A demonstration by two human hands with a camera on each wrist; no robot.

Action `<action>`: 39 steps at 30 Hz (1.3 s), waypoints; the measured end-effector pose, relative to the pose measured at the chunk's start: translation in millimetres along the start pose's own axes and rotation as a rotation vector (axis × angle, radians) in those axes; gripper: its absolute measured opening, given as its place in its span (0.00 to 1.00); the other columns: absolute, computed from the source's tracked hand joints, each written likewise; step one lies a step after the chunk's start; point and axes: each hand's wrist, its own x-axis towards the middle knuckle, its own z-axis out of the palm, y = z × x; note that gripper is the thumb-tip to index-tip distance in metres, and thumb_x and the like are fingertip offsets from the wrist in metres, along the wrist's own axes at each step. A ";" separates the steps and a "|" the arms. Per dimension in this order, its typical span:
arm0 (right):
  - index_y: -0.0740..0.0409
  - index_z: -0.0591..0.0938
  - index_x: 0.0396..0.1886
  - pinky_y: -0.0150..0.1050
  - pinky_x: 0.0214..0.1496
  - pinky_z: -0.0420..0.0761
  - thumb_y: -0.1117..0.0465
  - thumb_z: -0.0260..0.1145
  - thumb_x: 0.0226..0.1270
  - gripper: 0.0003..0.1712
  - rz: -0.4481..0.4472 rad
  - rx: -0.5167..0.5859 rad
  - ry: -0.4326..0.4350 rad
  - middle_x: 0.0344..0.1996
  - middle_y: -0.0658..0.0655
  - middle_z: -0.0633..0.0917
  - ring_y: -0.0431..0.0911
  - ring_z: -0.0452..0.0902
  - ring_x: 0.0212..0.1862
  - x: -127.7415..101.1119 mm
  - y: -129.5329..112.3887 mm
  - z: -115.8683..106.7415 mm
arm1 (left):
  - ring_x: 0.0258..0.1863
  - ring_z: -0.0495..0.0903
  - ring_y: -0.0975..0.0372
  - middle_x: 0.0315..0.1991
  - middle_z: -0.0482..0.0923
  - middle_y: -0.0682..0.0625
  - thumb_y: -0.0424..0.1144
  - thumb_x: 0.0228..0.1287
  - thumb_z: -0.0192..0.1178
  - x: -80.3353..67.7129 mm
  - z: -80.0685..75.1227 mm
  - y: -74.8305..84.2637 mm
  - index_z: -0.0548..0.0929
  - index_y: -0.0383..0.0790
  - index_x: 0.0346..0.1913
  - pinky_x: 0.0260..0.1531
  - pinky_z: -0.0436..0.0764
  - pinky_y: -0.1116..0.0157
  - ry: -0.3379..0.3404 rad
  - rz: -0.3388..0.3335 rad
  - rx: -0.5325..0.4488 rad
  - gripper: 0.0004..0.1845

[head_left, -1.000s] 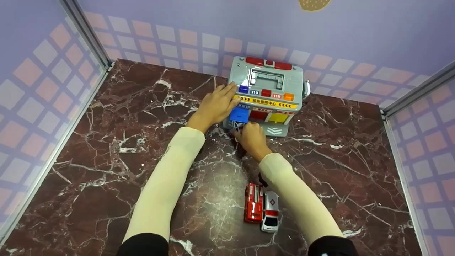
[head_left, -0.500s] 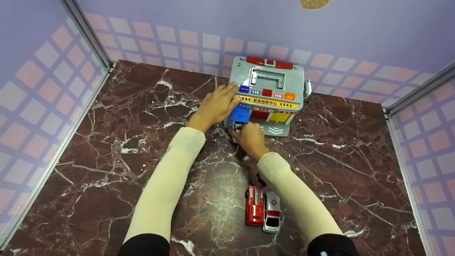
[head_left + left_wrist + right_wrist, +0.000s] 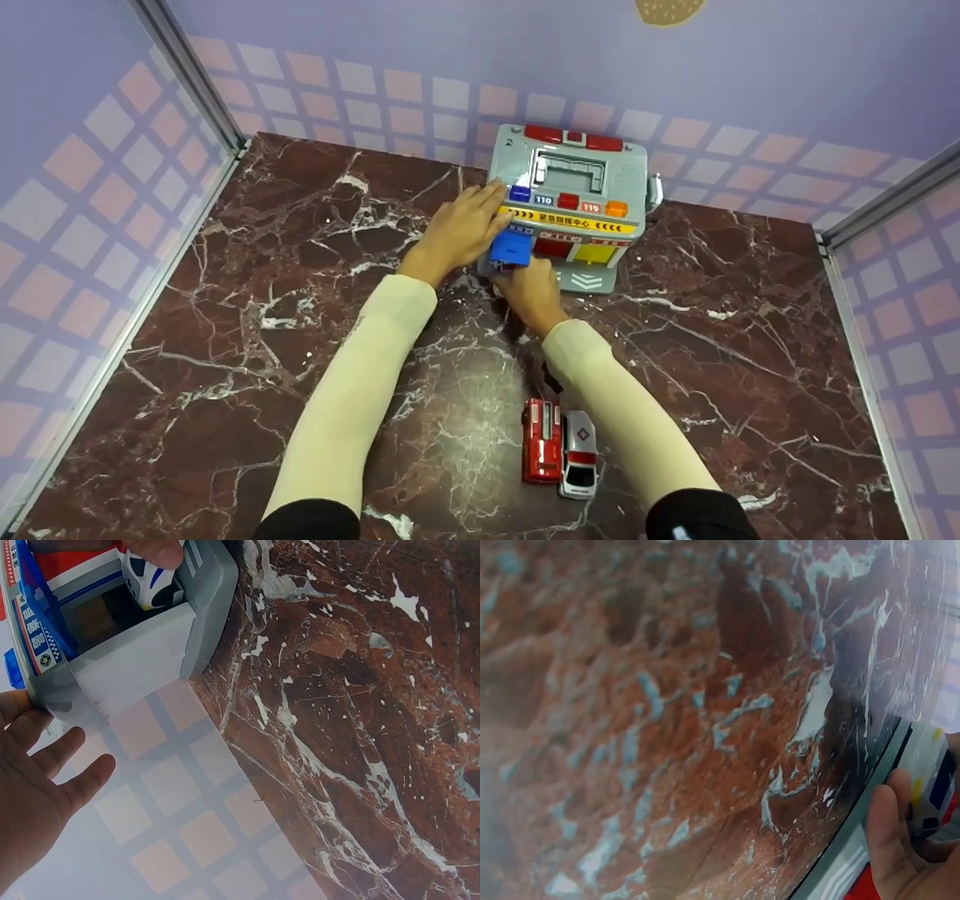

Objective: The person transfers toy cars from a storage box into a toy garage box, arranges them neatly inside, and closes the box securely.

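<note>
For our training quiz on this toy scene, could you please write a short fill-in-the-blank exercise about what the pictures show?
1. The left hand rests with straight fingers on the grey toy station's ____ side.
2. The right hand holds a small white-and-blue toy car at the bay under the raised ____ door.
3. Beside the right forearm, a red fire truck lies next to a white ____.

Missing words: left; blue; ambulance
</note>
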 end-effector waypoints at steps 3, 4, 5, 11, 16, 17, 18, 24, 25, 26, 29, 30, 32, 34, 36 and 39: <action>0.63 0.82 0.36 0.55 0.29 0.80 0.44 0.70 0.51 0.26 -0.034 -0.063 0.013 0.25 0.66 0.84 0.61 0.82 0.29 3.2 0.9 2.4 | 0.69 0.56 0.49 0.73 0.50 0.51 0.58 0.72 0.32 -0.3 0.0 0.4 0.55 0.45 0.72 0.62 0.66 0.47 0.005 0.009 0.006 0.32; 0.64 0.82 0.35 0.55 0.28 0.80 0.44 0.69 0.51 0.26 -0.040 -0.081 0.015 0.25 0.67 0.83 0.61 0.81 0.28 4.2 1.1 3.2 | 0.69 0.56 0.49 0.73 0.50 0.51 0.58 0.72 0.33 -0.6 -0.2 0.6 0.55 0.45 0.72 0.61 0.66 0.47 0.005 0.008 0.007 0.32; 0.64 0.81 0.34 0.55 0.28 0.80 0.44 0.69 0.52 0.26 -0.038 -0.095 0.011 0.25 0.67 0.83 0.61 0.81 0.27 5.1 1.2 3.9 | 0.69 0.56 0.50 0.73 0.50 0.51 0.59 0.72 0.33 -1.0 -0.5 0.7 0.55 0.45 0.72 0.61 0.66 0.47 0.003 0.007 0.008 0.32; 0.66 0.77 0.40 0.52 0.30 0.82 0.45 0.71 0.48 0.30 0.216 0.104 -0.036 0.30 0.67 0.82 0.60 0.82 0.30 6.5 -1.3 2.6 | 0.69 0.55 0.50 0.73 0.49 0.52 0.60 0.70 0.35 -1.3 -1.1 0.1 0.54 0.47 0.72 0.60 0.66 0.46 -0.010 0.000 0.006 0.34; 0.64 0.77 0.38 0.48 0.34 0.81 0.47 0.73 0.45 0.29 0.374 0.259 -0.031 0.31 0.64 0.84 0.56 0.82 0.33 6.6 -3.2 -1.9 | 0.69 0.55 0.51 0.73 0.49 0.53 0.60 0.70 0.37 -1.3 -1.6 -0.4 0.54 0.47 0.72 0.60 0.67 0.47 -0.013 -0.005 0.008 0.33; 0.64 0.77 0.38 0.49 0.35 0.81 0.47 0.74 0.44 0.29 0.383 0.268 -0.033 0.32 0.64 0.84 0.56 0.81 0.34 6.6 -3.5 -2.5 | 0.69 0.55 0.52 0.73 0.49 0.53 0.59 0.70 0.37 -1.2 -1.8 -0.5 0.54 0.47 0.72 0.60 0.67 0.47 -0.012 -0.006 0.008 0.33; 0.64 0.77 0.38 0.49 0.36 0.80 0.47 0.74 0.44 0.29 0.388 0.271 -0.036 0.33 0.65 0.84 0.56 0.81 0.35 6.6 -3.6 -2.9 | 0.69 0.55 0.52 0.73 0.49 0.53 0.59 0.70 0.37 -1.2 -1.9 -0.6 0.54 0.47 0.72 0.60 0.67 0.48 -0.012 -0.008 0.006 0.33; 0.65 0.77 0.41 0.49 0.40 0.79 0.48 0.76 0.42 0.32 0.435 0.301 -0.057 0.36 0.64 0.84 0.56 0.80 0.37 5.9 -4.9 -4.9 | 0.70 0.55 0.53 0.74 0.48 0.53 0.59 0.70 0.37 -1.5 -1.7 -0.8 0.53 0.47 0.73 0.61 0.65 0.47 -0.026 -0.009 -0.007 0.33; 0.65 0.78 0.41 0.49 0.41 0.79 0.49 0.77 0.41 0.32 0.436 0.302 -0.059 0.36 0.64 0.84 0.56 0.80 0.38 6.2 -5.2 -5.4 | 0.70 0.55 0.53 0.74 0.48 0.53 0.60 0.70 0.37 -1.5 -1.9 -0.7 0.53 0.47 0.73 0.61 0.66 0.47 -0.026 -0.006 -0.007 0.33; 0.65 0.78 0.42 0.49 0.41 0.79 0.50 0.77 0.40 0.32 0.435 0.304 -0.061 0.37 0.64 0.84 0.56 0.80 0.38 6.4 -5.4 -6.1 | 0.69 0.55 0.53 0.74 0.48 0.53 0.59 0.70 0.37 -1.4 -2.1 -0.7 0.53 0.47 0.73 0.61 0.66 0.47 -0.025 -0.005 -0.006 0.33; 0.66 0.79 0.43 0.49 0.44 0.79 0.54 0.79 0.35 0.33 0.429 0.313 -0.077 0.38 0.64 0.84 0.57 0.80 0.40 7.0 -6.2 -8.4 | 0.69 0.56 0.53 0.74 0.48 0.53 0.59 0.70 0.37 -1.2 -2.4 -1.1 0.53 0.47 0.73 0.60 0.67 0.48 -0.018 -0.002 -0.003 0.33; 0.65 0.79 0.44 0.49 0.46 0.78 0.55 0.80 0.34 0.34 0.426 0.317 -0.083 0.39 0.64 0.84 0.57 0.80 0.40 7.2 -6.2 -9.1 | 0.69 0.56 0.53 0.73 0.49 0.53 0.59 0.71 0.37 -1.2 -2.4 -1.2 0.54 0.47 0.72 0.60 0.67 0.48 -0.014 -0.001 -0.003 0.33; 0.65 0.78 0.45 0.48 0.48 0.78 0.60 0.80 0.31 0.35 0.431 0.330 -0.097 0.39 0.63 0.84 0.56 0.79 0.41 6.9 -6.0 -10.8 | 0.69 0.56 0.53 0.73 0.49 0.53 0.59 0.70 0.37 -1.3 -2.6 -1.3 0.53 0.47 0.72 0.61 0.66 0.48 -0.013 -0.007 -0.005 0.33; 0.65 0.78 0.46 0.47 0.49 0.78 0.64 0.78 0.30 0.35 0.436 0.341 -0.105 0.39 0.62 0.84 0.55 0.77 0.40 6.6 -5.2 -11.9 | 0.69 0.56 0.53 0.73 0.48 0.53 0.59 0.70 0.37 -1.3 -2.4 -1.2 0.53 0.47 0.72 0.61 0.66 0.48 -0.012 -0.009 -0.005 0.33; 0.64 0.78 0.45 0.47 0.48 0.78 0.66 0.76 0.30 0.33 0.439 0.342 -0.107 0.39 0.62 0.84 0.54 0.76 0.39 6.3 -3.8 -12.4 | 0.69 0.55 0.53 0.74 0.48 0.52 0.59 0.70 0.37 -1.2 -1.7 -1.1 0.53 0.46 0.73 0.61 0.66 0.48 -0.012 -0.008 -0.004 0.33; 0.64 0.79 0.44 0.48 0.46 0.78 0.66 0.74 0.35 0.28 0.429 0.318 -0.095 0.38 0.62 0.84 0.55 0.77 0.38 6.5 -1.2 -11.6 | 0.69 0.56 0.53 0.73 0.49 0.52 0.59 0.70 0.37 -1.1 -0.6 -0.5 0.53 0.46 0.72 0.60 0.68 0.48 -0.010 -0.003 -0.004 0.33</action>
